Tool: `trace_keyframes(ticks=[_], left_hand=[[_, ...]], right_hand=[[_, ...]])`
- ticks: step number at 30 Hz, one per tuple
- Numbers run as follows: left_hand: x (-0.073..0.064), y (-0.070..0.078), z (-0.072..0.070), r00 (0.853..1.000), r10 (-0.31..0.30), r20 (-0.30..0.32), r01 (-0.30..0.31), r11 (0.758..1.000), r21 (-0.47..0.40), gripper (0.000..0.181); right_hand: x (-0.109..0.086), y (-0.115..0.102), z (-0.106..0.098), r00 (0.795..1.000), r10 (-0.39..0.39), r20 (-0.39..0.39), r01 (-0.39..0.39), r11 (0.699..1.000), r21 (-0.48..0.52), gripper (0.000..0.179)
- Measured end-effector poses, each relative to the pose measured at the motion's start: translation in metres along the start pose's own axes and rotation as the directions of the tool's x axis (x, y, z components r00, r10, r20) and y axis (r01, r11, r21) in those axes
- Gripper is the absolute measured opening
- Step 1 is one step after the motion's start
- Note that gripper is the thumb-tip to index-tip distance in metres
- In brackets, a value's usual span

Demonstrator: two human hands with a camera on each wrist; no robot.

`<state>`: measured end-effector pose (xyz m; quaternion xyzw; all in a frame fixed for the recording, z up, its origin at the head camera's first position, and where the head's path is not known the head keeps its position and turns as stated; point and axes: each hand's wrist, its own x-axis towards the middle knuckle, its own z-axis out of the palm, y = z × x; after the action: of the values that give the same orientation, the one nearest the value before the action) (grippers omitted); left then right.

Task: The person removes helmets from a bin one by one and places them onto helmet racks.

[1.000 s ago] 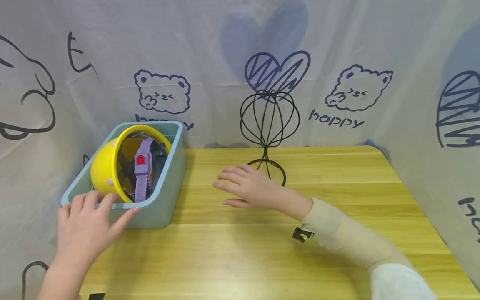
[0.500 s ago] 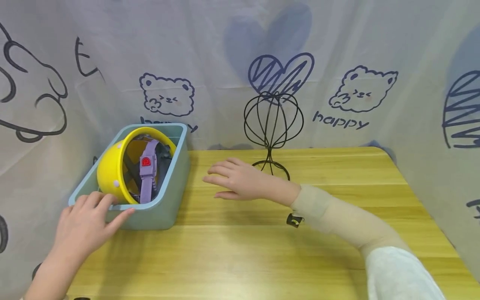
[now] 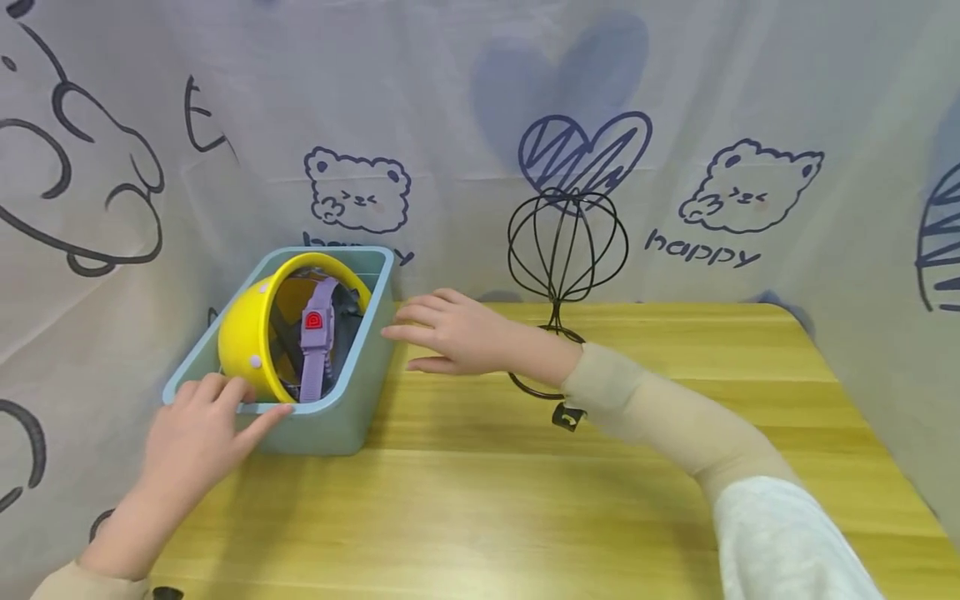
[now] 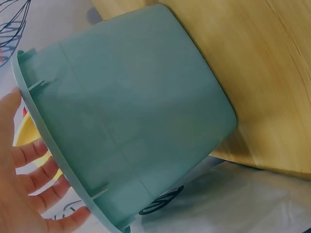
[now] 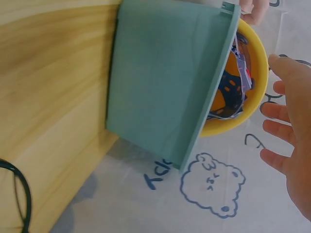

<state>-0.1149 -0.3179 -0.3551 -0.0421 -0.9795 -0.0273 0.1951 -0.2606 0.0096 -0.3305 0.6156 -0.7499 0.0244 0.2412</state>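
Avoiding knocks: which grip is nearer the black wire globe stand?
Right. The right grip is left of the stand; the left grip is farther left, at the blue plastic bin.

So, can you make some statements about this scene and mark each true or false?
1. The helmet sits in the bin. True.
2. The helmet is blue. False: it is yellow.
3. The left hand touches the bin. True.
4. The stand is upright on the table. True.
5. The right hand holds the stand. False: it holds nothing.
6. The watch lies on the table. False: it is in the bin.
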Motion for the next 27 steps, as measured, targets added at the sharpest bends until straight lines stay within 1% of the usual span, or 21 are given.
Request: trace_keyframes(ticks=[4, 7, 11, 14, 19, 24, 27], left_hand=[[0.0, 0.001, 0.0, 1.0, -0.014, 0.024, 0.014, 1.0, 0.008, 0.053], [0.002, 0.002, -0.002, 0.998, -0.032, 0.056, 0.031, 0.999, 0.009, 0.056], [0.003, 0.002, -0.005, 0.992, -0.063, 0.11, 0.063, 0.998, 0.009, 0.059], [0.003, 0.003, -0.006, 0.987, -0.082, 0.139, 0.082, 0.997, 0.006, 0.061], [0.003, 0.003, -0.007, 0.981, -0.101, 0.167, 0.104, 0.995, -0.011, 0.062], [0.002, 0.003, -0.006, 0.982, -0.097, 0.163, 0.101, 0.995, -0.019, 0.062], [0.001, 0.003, -0.005, 0.986, -0.091, 0.138, 0.095, 0.995, -0.022, 0.06]], right_hand=[[0.013, 0.004, -0.001, 1.0, -0.003, 0.021, 0.003, 1.0, -0.004, 0.048], [0.023, 0.006, 0.0, 0.999, -0.012, 0.031, 0.013, 1.0, -0.019, 0.047], [0.035, 0.008, 0.005, 0.998, -0.016, 0.056, 0.019, 0.998, -0.062, 0.047], [0.044, 0.01, 0.01, 0.998, -0.005, 0.061, 0.01, 0.997, -0.082, 0.047], [0.056, 0.012, 0.018, 0.999, 0.035, 0.039, -0.031, 0.995, -0.099, 0.047], [0.067, 0.013, 0.029, 0.995, 0.102, 0.019, -0.1, 0.99, -0.097, 0.055], [0.074, 0.013, 0.032, 0.991, 0.13, 0.019, -0.128, 0.988, -0.082, 0.06]])
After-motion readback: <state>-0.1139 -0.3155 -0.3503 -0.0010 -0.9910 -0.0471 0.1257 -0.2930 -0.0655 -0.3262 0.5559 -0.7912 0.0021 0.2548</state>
